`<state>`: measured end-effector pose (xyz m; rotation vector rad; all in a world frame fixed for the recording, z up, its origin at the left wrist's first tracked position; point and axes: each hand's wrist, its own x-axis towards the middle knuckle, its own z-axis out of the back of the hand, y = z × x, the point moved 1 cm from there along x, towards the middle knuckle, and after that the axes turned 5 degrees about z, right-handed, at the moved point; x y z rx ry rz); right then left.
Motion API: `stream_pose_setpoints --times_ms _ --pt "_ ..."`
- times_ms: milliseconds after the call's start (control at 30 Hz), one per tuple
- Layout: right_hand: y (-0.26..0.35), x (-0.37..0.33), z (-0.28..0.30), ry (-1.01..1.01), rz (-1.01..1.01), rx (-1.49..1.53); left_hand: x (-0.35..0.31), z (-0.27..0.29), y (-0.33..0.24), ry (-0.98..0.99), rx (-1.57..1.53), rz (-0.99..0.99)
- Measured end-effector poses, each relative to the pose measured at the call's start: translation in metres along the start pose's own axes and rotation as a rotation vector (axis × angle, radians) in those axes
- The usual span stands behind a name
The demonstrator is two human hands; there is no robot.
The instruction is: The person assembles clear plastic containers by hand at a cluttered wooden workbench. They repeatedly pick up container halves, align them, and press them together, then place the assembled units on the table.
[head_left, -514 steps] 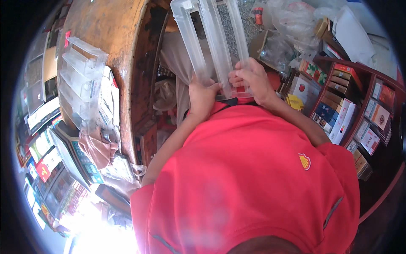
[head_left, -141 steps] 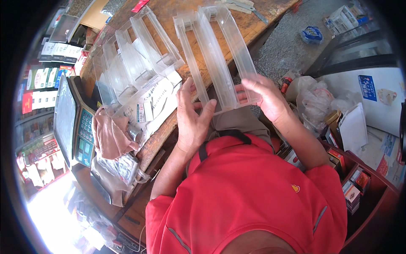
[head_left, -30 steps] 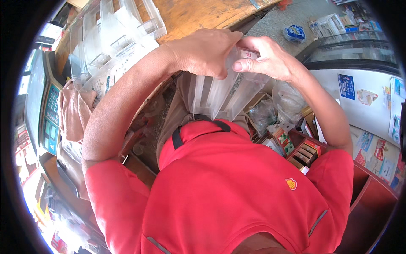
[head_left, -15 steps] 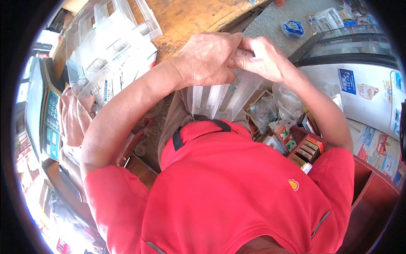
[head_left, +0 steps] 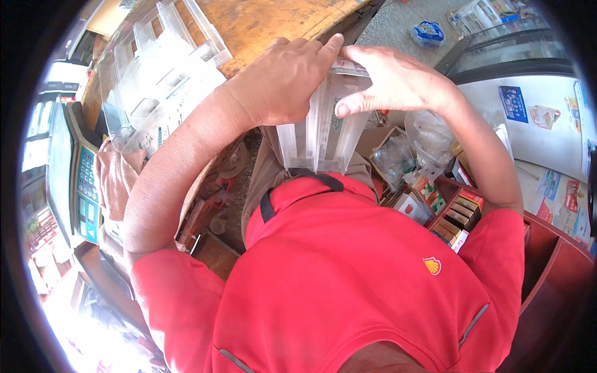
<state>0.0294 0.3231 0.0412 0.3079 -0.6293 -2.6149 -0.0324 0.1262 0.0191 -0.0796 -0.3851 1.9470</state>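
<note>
A clear plastic divided rack [head_left: 317, 137] stands between my legs against my waist. Its long dividers run away from me, and a small printed label strip [head_left: 349, 67] sits at its far end. Wrapped over the left side of that end is my left hand [head_left: 277, 81], its index finger stretched toward the strip. My right hand [head_left: 398, 81] is at the strip's right end, fingertips close to it. The right thumb is spread well away from the fingers, with nothing visible between them. The left fingertips are partly hidden.
More clear plastic racks [head_left: 165, 81] lie on the wooden table [head_left: 267, 25] at the far left. A keypad device [head_left: 87, 180] and a brown cloth [head_left: 117, 177] are at left. Small boxes [head_left: 457, 217] fill a red-brown compartment at right, near a white freezer [head_left: 497, 93].
My hands have moved apart. The right thumb has come away from the fingers and dropped nearer to me, showing the label strip. The left hand has shifted slightly left.
</note>
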Motion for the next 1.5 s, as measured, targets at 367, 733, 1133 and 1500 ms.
stream_pose_setpoints --times_ms 367,733,1133,1500 --pt "0.011 0.005 0.008 0.183 -0.071 0.007 -0.003 0.0 -0.005 0.034 -0.085 0.071" --pt "0.026 0.023 0.031 0.296 -0.221 0.076 0.012 0.028 0.02 0.244 -0.437 0.247" --pt "0.003 0.01 -0.006 -0.018 -0.019 -0.22 0.03 0.011 0.009 0.32 -0.033 0.126" --pt "-0.002 0.008 -0.015 -0.197 0.168 -0.35 0.018 0.005 -0.008 0.091 0.097 0.047"
